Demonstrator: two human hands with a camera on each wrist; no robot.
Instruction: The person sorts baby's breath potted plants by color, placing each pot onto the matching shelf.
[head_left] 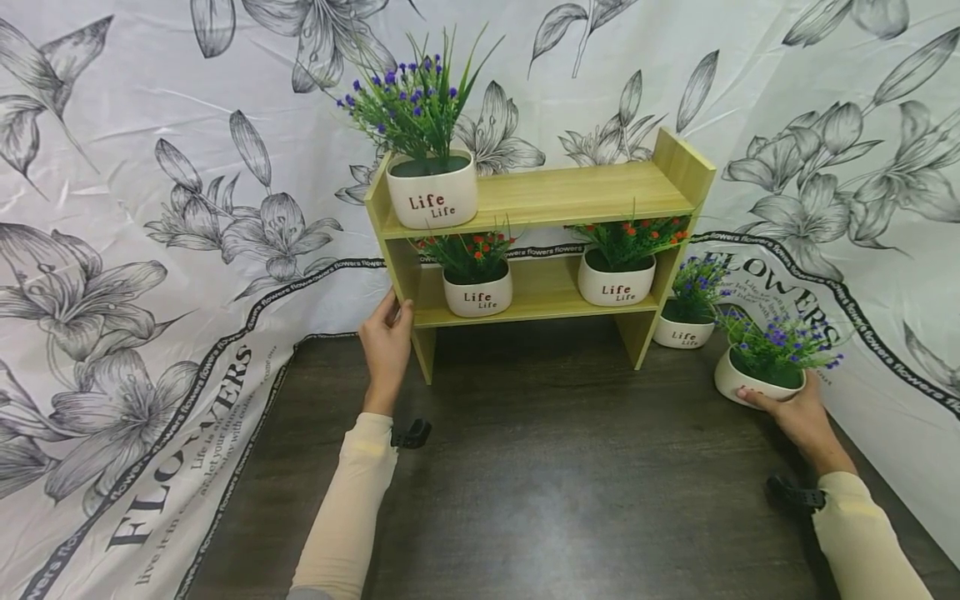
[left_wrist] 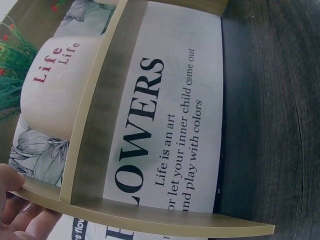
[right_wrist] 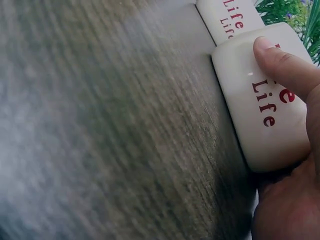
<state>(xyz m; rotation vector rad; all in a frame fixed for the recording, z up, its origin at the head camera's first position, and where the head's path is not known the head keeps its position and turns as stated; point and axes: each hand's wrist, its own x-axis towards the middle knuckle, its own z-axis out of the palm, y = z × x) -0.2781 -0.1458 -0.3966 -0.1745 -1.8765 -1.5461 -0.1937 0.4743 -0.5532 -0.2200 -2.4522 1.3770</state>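
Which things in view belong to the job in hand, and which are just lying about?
In the job:
potted plant in the right hand
wooden shelf, held by the left hand
probably the other four plants

Just around:
floral backdrop
tabletop
black wrist bands

White cloth [head_left: 247, 83] with grey flower print across upper frame; black band [head_left: 337, 264], FLOWERS lettering [head_left: 187, 425] at left; dark wood-grain surface [head_left: 555, 483] bottom centre.

Left arm [head_left: 347, 504] is pointing far, left hand [head_left: 386, 343] pinching between thumb [left_wrist: 10, 178] and fingers [left_wrist: 31, 219]; over right, the right arm [head_left: 862, 529] is slanting far and left, right hand [head_left: 804, 421] gripping, thumb nearest.
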